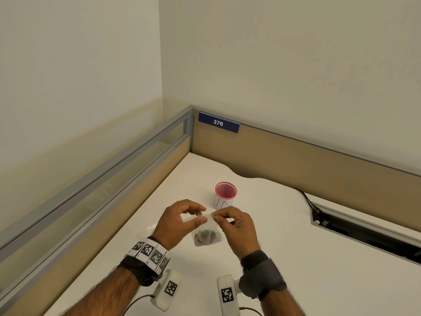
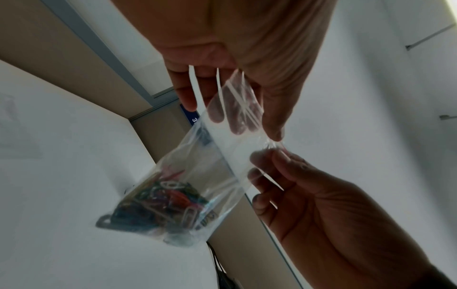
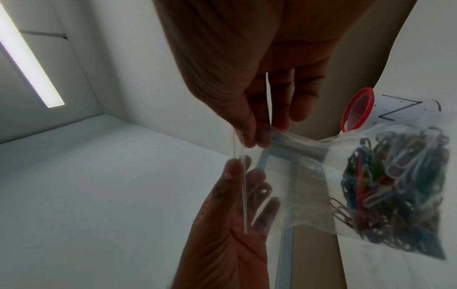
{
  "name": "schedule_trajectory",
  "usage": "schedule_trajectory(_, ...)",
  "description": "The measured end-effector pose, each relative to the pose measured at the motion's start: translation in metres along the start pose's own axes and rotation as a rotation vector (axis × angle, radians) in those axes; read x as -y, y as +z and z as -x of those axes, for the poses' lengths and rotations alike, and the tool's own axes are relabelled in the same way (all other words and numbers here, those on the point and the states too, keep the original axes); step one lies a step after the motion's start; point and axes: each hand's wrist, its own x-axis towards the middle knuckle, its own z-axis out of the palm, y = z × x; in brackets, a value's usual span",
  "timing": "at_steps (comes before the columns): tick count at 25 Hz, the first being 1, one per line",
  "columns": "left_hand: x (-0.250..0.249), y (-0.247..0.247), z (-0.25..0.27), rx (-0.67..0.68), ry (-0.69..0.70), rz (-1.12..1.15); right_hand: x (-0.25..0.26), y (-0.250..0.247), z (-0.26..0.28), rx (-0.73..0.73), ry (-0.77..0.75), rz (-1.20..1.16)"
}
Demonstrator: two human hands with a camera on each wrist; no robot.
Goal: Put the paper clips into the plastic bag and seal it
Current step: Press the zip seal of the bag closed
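A small clear plastic bag point(image 1: 206, 236) hangs above the white desk point(image 1: 296, 258), held up by both hands. Coloured paper clips point(image 1: 208, 237) lie bunched in its bottom, seen close in the left wrist view point(image 2: 160, 203) and the right wrist view point(image 3: 395, 185). My left hand point(image 1: 202, 215) pinches the left part of the bag's top strip between thumb and fingers point(image 2: 272, 127). My right hand point(image 1: 215, 216) pinches the right end of the strip point(image 3: 252, 138). The strip is stretched between the two pinches. Whether the zip is closed I cannot tell.
A red-rimmed mesh cup point(image 1: 225, 195) wrapped in white paper stands just beyond the hands. A second clear bag point(image 1: 145, 229) lies flat on the desk under my left wrist. Partition walls close the back and left; a cable slot point(image 1: 364, 233) opens at the right.
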Motion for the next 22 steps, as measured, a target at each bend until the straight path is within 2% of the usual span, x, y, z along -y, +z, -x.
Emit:
schedule_trajectory(5,-0.005,0.009,-0.001,-0.009,0.053,-0.106,-0.001,0.004,0.002,-0.003,-0.006,0.052)
schedule_trajectory(11,0.0,0.012,0.001,0.02,0.072,-0.146,-0.002,0.002,0.002,-0.024,0.051,-0.007)
schedule_trajectory(17,-0.002,0.014,0.0,0.0,0.154,-0.177,-0.002,0.002,0.002,-0.008,0.027,-0.016)
schedule_trajectory(22,0.001,0.011,-0.002,0.045,0.172,-0.22,-0.003,0.004,0.004,-0.008,0.041,-0.048)
